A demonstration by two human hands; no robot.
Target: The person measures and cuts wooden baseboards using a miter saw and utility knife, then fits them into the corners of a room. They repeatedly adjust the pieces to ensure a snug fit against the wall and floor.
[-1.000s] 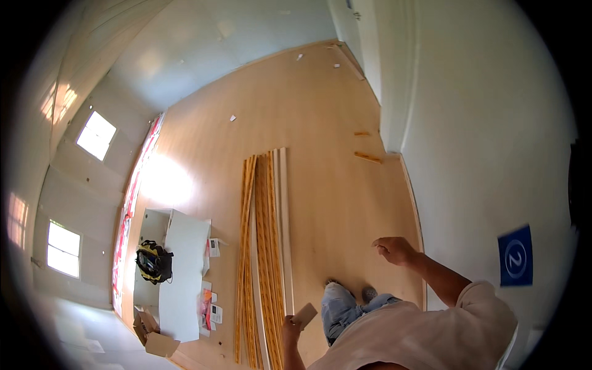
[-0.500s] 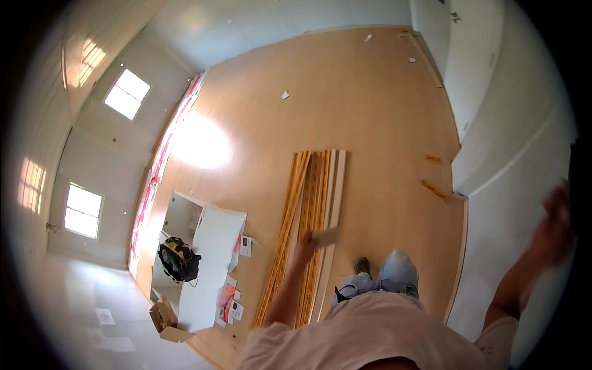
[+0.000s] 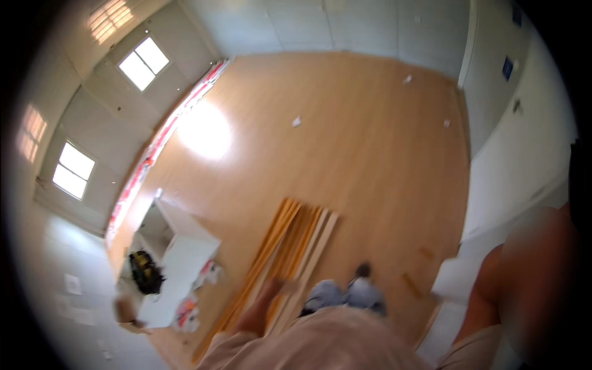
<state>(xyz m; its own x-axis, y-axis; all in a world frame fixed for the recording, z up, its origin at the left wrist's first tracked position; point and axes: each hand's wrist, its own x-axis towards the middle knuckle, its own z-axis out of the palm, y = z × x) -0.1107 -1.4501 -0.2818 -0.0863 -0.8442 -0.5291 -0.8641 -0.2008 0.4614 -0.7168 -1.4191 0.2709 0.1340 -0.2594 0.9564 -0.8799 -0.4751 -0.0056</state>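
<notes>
A person in a pale top (image 3: 320, 342) and worn blue denim (image 3: 348, 296) stands on a smooth, wood-toned floor (image 3: 364, 154), left hand (image 3: 271, 288) apparently closed around a small flat piece (image 3: 290, 286), its edges blurred. The piece is at the near centre, above a bundle of long, slim yellow-brown strips (image 3: 269, 246), straight-edged and fanned toward the near end, with flat pale strips (image 3: 317, 246) along their right side. The right arm (image 3: 486, 302) is bent up at the right rim; blur hides the right hand, and whether it is open or closed cannot be told. At near left, a soft black-and-yellow bag (image 3: 146, 271) rests against a flat-panelled white unit (image 3: 185, 259), beside crinkled plastic packets (image 3: 186, 313). Crumpled red-and-white sheeting (image 3: 151, 154) lines the left wall; two short yellow-brown offcuts (image 3: 412, 285) lie at right.
</notes>
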